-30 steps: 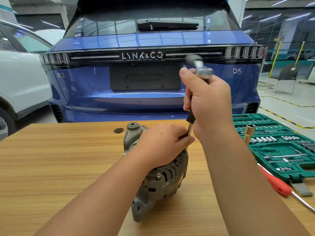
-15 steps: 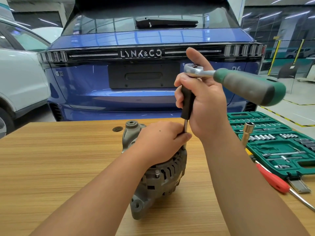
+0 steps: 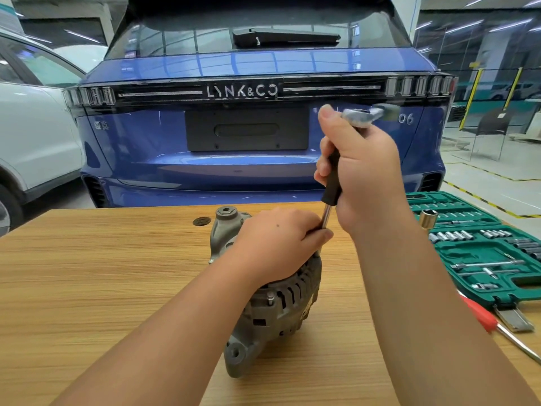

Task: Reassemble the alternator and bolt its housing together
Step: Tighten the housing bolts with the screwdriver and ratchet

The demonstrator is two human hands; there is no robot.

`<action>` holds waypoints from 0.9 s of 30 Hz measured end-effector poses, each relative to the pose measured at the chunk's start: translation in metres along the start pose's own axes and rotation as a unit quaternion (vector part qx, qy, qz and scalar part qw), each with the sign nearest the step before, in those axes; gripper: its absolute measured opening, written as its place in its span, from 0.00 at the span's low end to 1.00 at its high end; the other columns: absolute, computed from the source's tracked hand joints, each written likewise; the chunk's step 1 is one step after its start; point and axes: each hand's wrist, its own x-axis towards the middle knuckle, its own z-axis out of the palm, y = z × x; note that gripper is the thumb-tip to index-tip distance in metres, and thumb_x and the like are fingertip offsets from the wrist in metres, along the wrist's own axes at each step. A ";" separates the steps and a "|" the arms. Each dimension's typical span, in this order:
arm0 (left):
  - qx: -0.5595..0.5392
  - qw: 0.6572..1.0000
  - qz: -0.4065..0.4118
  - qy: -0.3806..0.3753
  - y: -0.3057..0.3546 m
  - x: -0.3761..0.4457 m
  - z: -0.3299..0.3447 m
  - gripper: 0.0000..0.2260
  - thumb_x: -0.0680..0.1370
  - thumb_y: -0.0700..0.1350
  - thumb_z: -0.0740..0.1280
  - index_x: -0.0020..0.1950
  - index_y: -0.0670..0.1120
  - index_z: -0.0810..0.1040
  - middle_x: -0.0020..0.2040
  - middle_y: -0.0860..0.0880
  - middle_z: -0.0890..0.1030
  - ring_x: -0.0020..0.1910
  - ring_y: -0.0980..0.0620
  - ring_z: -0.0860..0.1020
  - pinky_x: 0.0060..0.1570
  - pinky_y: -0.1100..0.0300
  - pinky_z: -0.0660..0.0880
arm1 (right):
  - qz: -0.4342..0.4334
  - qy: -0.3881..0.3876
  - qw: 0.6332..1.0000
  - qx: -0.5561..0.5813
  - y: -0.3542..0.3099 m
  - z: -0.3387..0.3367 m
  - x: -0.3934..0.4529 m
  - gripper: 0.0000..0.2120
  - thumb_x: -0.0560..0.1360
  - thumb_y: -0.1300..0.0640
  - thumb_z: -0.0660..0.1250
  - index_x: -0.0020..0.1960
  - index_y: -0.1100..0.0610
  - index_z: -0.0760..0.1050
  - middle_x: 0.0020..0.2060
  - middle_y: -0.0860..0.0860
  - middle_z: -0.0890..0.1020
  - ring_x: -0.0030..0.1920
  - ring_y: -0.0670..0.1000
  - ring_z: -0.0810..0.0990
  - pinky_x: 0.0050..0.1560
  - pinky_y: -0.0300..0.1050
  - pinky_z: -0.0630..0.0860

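At frame centre, the left hand [image 3: 275, 244] clasps the grey cast-metal alternator [image 3: 272, 300] on the wooden table [image 3: 87, 273]. The right hand [image 3: 360, 171] grips the black-sleeved extension bar [image 3: 332, 183]; the chrome ratchet [image 3: 363, 115], its green handle earlier swung right, now blurs away.

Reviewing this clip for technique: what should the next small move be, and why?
Probably another swing of the ratchet. The right hand grips its upright extension, whose shaft runs down behind the left hand steadying the alternator on the table. Bolt seating is hidden, so judge by feel.
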 end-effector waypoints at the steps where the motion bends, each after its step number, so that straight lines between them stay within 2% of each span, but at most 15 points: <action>1: -0.004 1.000 -0.004 0.001 0.000 0.000 -0.001 0.15 0.85 0.60 0.57 0.43 0.55 0.73 0.38 0.53 0.76 0.38 0.56 0.73 0.38 0.55 0.73 | 0.019 -0.039 0.999 0.031 -0.002 -0.001 0.000 0.05 0.79 0.55 0.69 0.51 0.56 0.76 0.32 0.48 0.75 0.28 0.47 0.71 0.32 0.42 0.70; 3: -0.021 1.000 -0.007 0.000 -0.001 0.000 -0.001 0.15 0.85 0.60 0.57 0.45 0.54 0.76 0.39 0.53 0.77 0.39 0.56 0.75 0.39 0.54 0.74 | -0.001 -0.076 0.995 0.058 0.000 0.000 -0.002 0.10 0.81 0.61 0.66 0.61 0.53 0.75 0.35 0.49 0.77 0.30 0.48 0.72 0.33 0.41 0.72; 4: -0.029 1.000 -0.007 -0.001 -0.001 0.000 -0.001 0.16 0.85 0.59 0.57 0.48 0.53 0.78 0.40 0.52 0.78 0.40 0.55 0.76 0.41 0.53 0.75 | -0.035 -0.069 0.996 0.048 0.002 0.002 -0.003 0.13 0.81 0.64 0.65 0.63 0.52 0.74 0.36 0.50 0.77 0.30 0.48 0.72 0.31 0.41 0.72; 6: -0.033 0.999 -0.009 0.001 0.000 -0.001 -0.002 0.17 0.85 0.59 0.57 0.50 0.50 0.79 0.41 0.51 0.79 0.41 0.53 0.77 0.42 0.51 0.76 | -0.087 -0.058 0.994 0.018 0.004 0.008 -0.007 0.16 0.81 0.67 0.64 0.64 0.50 0.73 0.36 0.52 0.76 0.29 0.49 0.71 0.29 0.41 0.70; 8: -0.036 0.999 -0.014 0.002 0.000 -0.002 -0.003 0.17 0.85 0.58 0.58 0.50 0.49 0.80 0.41 0.50 0.80 0.42 0.51 0.77 0.43 0.50 0.77 | -0.101 -0.058 0.993 0.004 0.005 0.012 -0.009 0.19 0.81 0.70 0.63 0.63 0.48 0.74 0.40 0.56 0.75 0.29 0.49 0.69 0.28 0.42 0.69; 11: -0.042 0.999 -0.017 0.003 0.001 -0.003 -0.004 0.17 0.85 0.58 0.58 0.50 0.49 0.80 0.42 0.50 0.81 0.43 0.50 0.78 0.46 0.46 0.79 | -0.078 -0.074 0.994 0.001 0.000 0.011 -0.007 0.23 0.81 0.72 0.61 0.61 0.45 0.74 0.48 0.61 0.70 0.31 0.51 0.68 0.28 0.43 0.68; 13: -0.039 0.999 -0.018 0.004 0.001 -0.003 -0.004 0.17 0.85 0.58 0.58 0.50 0.49 0.80 0.42 0.51 0.80 0.43 0.50 0.78 0.46 0.46 0.78 | -0.039 -0.105 0.993 0.032 -0.002 0.009 -0.005 0.22 0.83 0.71 0.54 0.61 0.46 0.74 0.50 0.63 0.69 0.31 0.54 0.67 0.28 0.45 0.68; 15: -0.037 0.999 -0.020 0.003 0.001 -0.003 -0.003 0.17 0.85 0.58 0.58 0.49 0.49 0.79 0.41 0.51 0.79 0.43 0.50 0.77 0.46 0.48 0.78 | -0.018 -0.131 0.987 0.096 -0.003 0.007 -0.007 0.17 0.82 0.62 0.51 0.62 0.49 0.74 0.48 0.63 0.69 0.33 0.54 0.67 0.29 0.44 0.67; 18: -0.041 0.999 -0.023 0.007 0.000 -0.003 -0.002 0.17 0.85 0.58 0.59 0.46 0.49 0.78 0.39 0.52 0.78 0.41 0.51 0.76 0.43 0.50 0.77 | -0.008 -0.151 0.980 0.129 -0.001 0.005 -0.011 0.19 0.76 0.51 0.57 0.64 0.52 0.75 0.43 0.60 0.73 0.32 0.53 0.69 0.31 0.43 0.67; 20: -0.042 0.999 -0.022 0.009 -0.001 -0.003 -0.002 0.17 0.85 0.59 0.59 0.46 0.50 0.78 0.38 0.52 0.77 0.41 0.51 0.76 0.42 0.51 0.76 | -0.017 -0.124 0.988 0.089 -0.001 0.008 -0.010 0.16 0.77 0.50 0.63 0.62 0.52 0.75 0.40 0.55 0.77 0.32 0.51 0.72 0.32 0.43 0.69; 22: -0.032 0.999 -0.013 0.010 0.000 -0.002 -0.001 0.17 0.85 0.59 0.58 0.48 0.51 0.79 0.39 0.52 0.78 0.41 0.52 0.76 0.42 0.50 0.78 | -0.038 -0.063 0.997 0.031 0.001 0.010 -0.008 0.09 0.77 0.51 0.69 0.52 0.55 0.78 0.33 0.49 0.77 0.30 0.49 0.70 0.30 0.42 0.68; 24: -0.013 1.000 -0.003 0.005 0.001 -0.002 0.000 0.17 0.85 0.60 0.56 0.52 0.52 0.80 0.40 0.52 0.79 0.40 0.54 0.77 0.42 0.49 0.79 | -0.051 0.006 0.998 -0.021 0.001 0.008 -0.004 0.08 0.78 0.54 0.72 0.42 0.56 0.78 0.28 0.47 0.73 0.27 0.48 0.67 0.28 0.41 0.66; 25: -0.007 1.000 -0.001 0.003 0.001 -0.001 0.000 0.17 0.85 0.60 0.56 0.52 0.52 0.80 0.40 0.52 0.79 0.40 0.54 0.76 0.42 0.50 0.79 | -0.036 0.018 0.999 -0.028 0.001 0.006 -0.002 0.09 0.78 0.55 0.72 0.41 0.56 0.77 0.28 0.47 0.72 0.27 0.47 0.67 0.29 0.42 0.66; 27: -0.007 1.000 -0.004 0.003 0.001 0.000 0.000 0.17 0.85 0.60 0.57 0.49 0.52 0.78 0.39 0.53 0.77 0.39 0.54 0.75 0.41 0.51 0.78 | 0.008 -0.023 0.999 0.020 0.000 0.000 0.000 0.04 0.80 0.57 0.69 0.47 0.55 0.76 0.31 0.48 0.74 0.28 0.48 0.69 0.31 0.42 0.68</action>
